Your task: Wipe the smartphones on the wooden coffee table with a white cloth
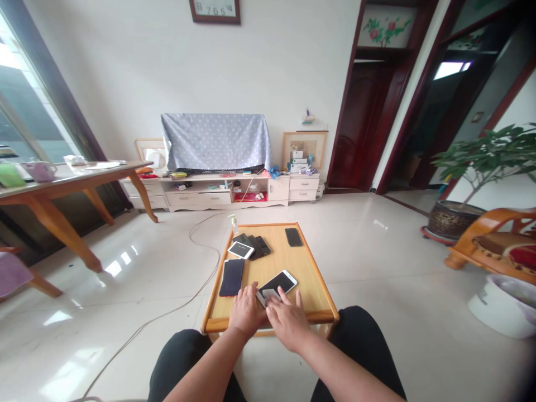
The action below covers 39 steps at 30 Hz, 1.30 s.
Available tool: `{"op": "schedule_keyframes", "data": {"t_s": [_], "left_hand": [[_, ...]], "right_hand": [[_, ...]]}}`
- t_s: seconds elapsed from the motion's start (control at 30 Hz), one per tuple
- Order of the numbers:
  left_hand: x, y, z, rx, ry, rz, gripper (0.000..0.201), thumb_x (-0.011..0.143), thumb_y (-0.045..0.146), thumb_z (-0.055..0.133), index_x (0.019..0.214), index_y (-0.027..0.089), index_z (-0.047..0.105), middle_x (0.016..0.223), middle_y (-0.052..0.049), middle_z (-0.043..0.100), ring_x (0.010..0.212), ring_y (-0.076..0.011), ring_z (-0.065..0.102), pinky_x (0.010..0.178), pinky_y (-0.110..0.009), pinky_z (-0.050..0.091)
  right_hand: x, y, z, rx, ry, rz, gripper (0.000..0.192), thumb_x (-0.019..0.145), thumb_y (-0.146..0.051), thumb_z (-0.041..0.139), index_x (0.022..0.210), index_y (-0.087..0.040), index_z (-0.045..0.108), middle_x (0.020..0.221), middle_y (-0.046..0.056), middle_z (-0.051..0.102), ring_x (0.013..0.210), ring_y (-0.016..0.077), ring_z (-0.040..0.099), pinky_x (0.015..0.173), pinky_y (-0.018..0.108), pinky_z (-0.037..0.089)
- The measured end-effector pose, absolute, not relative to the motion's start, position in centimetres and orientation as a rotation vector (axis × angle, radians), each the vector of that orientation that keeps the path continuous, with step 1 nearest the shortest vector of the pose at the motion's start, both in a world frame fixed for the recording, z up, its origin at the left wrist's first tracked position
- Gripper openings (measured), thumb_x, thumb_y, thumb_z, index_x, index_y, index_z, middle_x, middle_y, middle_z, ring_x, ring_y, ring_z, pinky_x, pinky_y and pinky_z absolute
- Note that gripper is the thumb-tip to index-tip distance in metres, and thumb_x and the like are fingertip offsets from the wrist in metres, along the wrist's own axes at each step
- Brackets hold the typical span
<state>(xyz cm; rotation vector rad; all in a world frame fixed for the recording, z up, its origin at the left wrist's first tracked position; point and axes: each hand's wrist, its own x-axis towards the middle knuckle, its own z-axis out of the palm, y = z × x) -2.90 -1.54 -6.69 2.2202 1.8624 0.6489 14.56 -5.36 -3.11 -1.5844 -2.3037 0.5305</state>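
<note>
White-edged phone (277, 285) lies low-centre on my surface (310, 268), long axis toward upper right; left hand (247, 310) steadies its near end, right hand (288, 319) presses flat, fingers spread.

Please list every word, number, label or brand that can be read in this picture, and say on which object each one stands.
"8 7 6 5 4": the numerals along the lower edge of the wall clock, cut off by the top of the picture.
Boxes on the cabinet: print too small to read.
White phone under the left hand and right hand: no readable text.
Other phones on the small table: screens dark, nothing legible.
</note>
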Motion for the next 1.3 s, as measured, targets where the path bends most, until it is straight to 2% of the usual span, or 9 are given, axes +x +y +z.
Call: {"op": "schedule_keyframes", "data": {"t_s": [0.17, 0.37, 0.57, 0.7, 0.83, 0.97, 1.07, 1.17, 1.3], "left_hand": [[-2.9, -1.5, -6.6, 2.204, 1.866, 0.635, 0.064, 0.082, 0.028, 0.054, 0.142, 0.018, 0.036, 0.133, -0.011, 0.060, 0.125, -0.0261, 0.051, 0.106, -0.040, 0.035], [-2.4, -1.6, -6.2, 2.211, 1.877, 0.659, 0.079, 0.071, 0.039, 0.067, 0.142, 0.020, 0.038, 0.130, -0.011, 0.060, 0.123, -0.0296, 0.052, 0.107, -0.042, 0.035], [-2.0, -1.7, -5.3, 2.251, 1.933, 0.543, 0.054, 0.073, 0.042, 0.067, 0.124, 0.026, 0.057, 0.119, -0.007, 0.062, 0.115, -0.0276, 0.053, 0.100, -0.039, 0.038], [-1.8, -1.8, -4.9, 2.296, 1.921, 0.514, 0.053, 0.075, 0.041, 0.065, 0.124, 0.025, 0.059, 0.120, -0.007, 0.062, 0.116, -0.0281, 0.051, 0.100, -0.039, 0.037], [-1.5, -2.0, -4.4, 2.311, 1.915, 0.471, 0.052, 0.076, 0.043, 0.063, 0.125, 0.026, 0.059, 0.122, -0.008, 0.062, 0.117, -0.0286, 0.051, 0.100, -0.040, 0.038], [-1.0, -2.1, -3.8, 2.266, 1.959, 0.398, 0.051, 0.077, 0.050, 0.063, 0.122, 0.026, 0.062, 0.121, -0.009, 0.063, 0.118, -0.0300, 0.052, 0.097, -0.041, 0.040], [-0.6, -2.0, -3.1, 2.322, 1.951, 0.345, 0.042, 0.080, 0.045, 0.060, 0.115, 0.024, 0.065, 0.114, -0.011, 0.065, 0.112, -0.0296, 0.055, 0.095, -0.040, 0.041], [-0.3, -2.1, -2.2, 2.445, 1.869, 0.218, 0.034, 0.081, 0.041, 0.058, 0.104, 0.020, 0.069, 0.107, -0.012, 0.067, 0.107, -0.0300, 0.057, 0.097, -0.041, 0.042], [0.1, -2.5, -1.4, 2.526, 1.797, 0.059, 0.034, 0.084, 0.039, 0.053, 0.104, 0.017, 0.068, 0.108, -0.015, 0.067, 0.108, -0.0326, 0.059, 0.096, -0.046, 0.045]], "right_hand": [[12.8, -3.8, -2.5, -1.500, -2.393, 0.582, 0.051, 0.105, -0.036, 0.016, 0.142, -0.035, 0.050, 0.150, -0.001, 0.050, 0.151, 0.0256, 0.020, 0.116, 0.065, -0.008], [15.0, 1.0, -2.4, -1.791, -2.256, 0.499, 0.053, 0.104, -0.039, 0.014, 0.148, -0.036, 0.043, 0.158, -0.001, 0.039, 0.152, 0.0259, 0.015, 0.114, 0.065, -0.013], [19.5, 1.5, -3.9, -2.074, -2.094, 0.391, 0.054, 0.103, -0.037, 0.017, 0.153, -0.031, 0.036, 0.159, 0.003, 0.035, 0.153, 0.0275, 0.008, 0.113, 0.068, -0.013], [19.6, -1.4, -5.2, -2.013, -2.084, 0.322, 0.054, 0.103, -0.036, 0.019, 0.152, -0.028, 0.037, 0.159, 0.003, 0.034, 0.152, 0.0264, 0.012, 0.114, 0.066, -0.016], [17.8, -4.2, -5.5, -1.845, -2.132, 0.369, 0.052, 0.101, -0.034, 0.026, 0.151, -0.032, 0.039, 0.159, 0.001, 0.034, 0.151, 0.0273, 0.017, 0.115, 0.066, -0.015], [16.1, -5.5, -5.3, -1.642, -2.190, 0.499, 0.052, 0.099, -0.031, 0.032, 0.150, -0.034, 0.041, 0.158, 0.001, 0.036, 0.150, 0.0265, 0.024, 0.119, 0.062, -0.004], [15.8, -5.6, -5.4, -1.567, -2.190, 0.544, 0.053, 0.096, -0.026, 0.036, 0.147, -0.034, 0.046, 0.154, 0.001, 0.043, 0.148, 0.0261, 0.029, 0.122, 0.058, 0.006], [16.2, -5.2, -5.7, -1.520, -2.138, 0.505, 0.051, 0.096, -0.021, 0.033, 0.141, -0.035, 0.054, 0.146, 0.000, 0.054, 0.143, 0.0240, 0.039, 0.121, 0.051, 0.019], [17.2, -4.9, -5.6, -1.504, -2.073, 0.381, 0.050, 0.099, -0.022, 0.026, 0.127, -0.030, 0.067, 0.135, 0.002, 0.064, 0.135, 0.0234, 0.050, 0.113, 0.042, 0.038]]}}
